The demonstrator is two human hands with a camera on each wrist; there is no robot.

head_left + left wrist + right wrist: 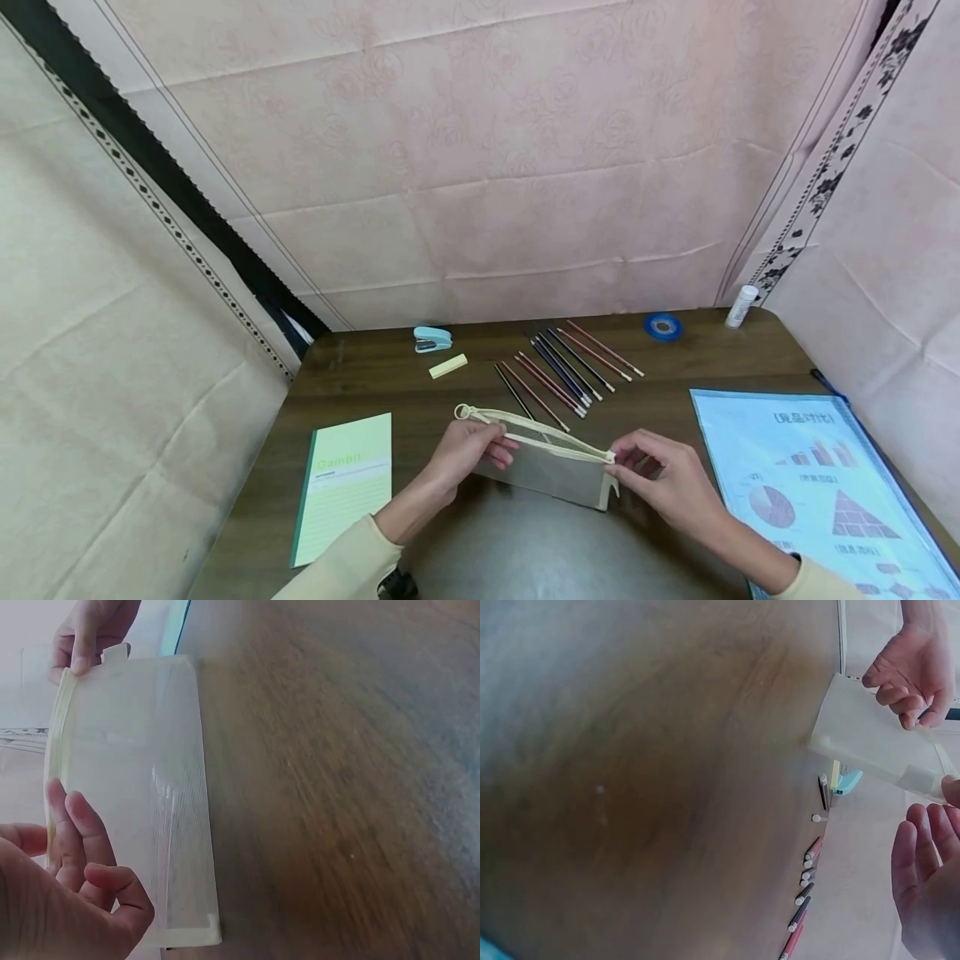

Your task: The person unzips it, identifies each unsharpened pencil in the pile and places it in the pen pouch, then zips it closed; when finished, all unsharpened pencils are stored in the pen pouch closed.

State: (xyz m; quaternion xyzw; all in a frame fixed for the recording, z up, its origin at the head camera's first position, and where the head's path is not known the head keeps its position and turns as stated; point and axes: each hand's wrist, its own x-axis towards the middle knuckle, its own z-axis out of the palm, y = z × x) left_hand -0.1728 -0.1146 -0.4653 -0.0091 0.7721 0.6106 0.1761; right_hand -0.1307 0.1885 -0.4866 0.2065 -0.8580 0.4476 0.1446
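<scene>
A pale translucent zip pouch (536, 477) with cream trim is held on edge above the table in the head view, its zipped opening at the top. With thumb and fingers, my left hand (461, 457) pinches the top edge near the ring-pull end. At the opposite end, my right hand (667, 477) pinches the corner of the zip. In the left wrist view the pouch (127, 750) shows its see-through side. The right wrist view shows the pouch (866, 735) tilted between both hands. Whatever may be inside cannot be made out.
Behind the pouch lie several pencils (558, 367), a yellow eraser-like block (448, 367) and a light-blue stapler (432, 339). Blue tape (663, 327) and a white glue stick (742, 307) stand at back right. A green notepad (348, 483) lies left, a blue chart folder (817, 483) right.
</scene>
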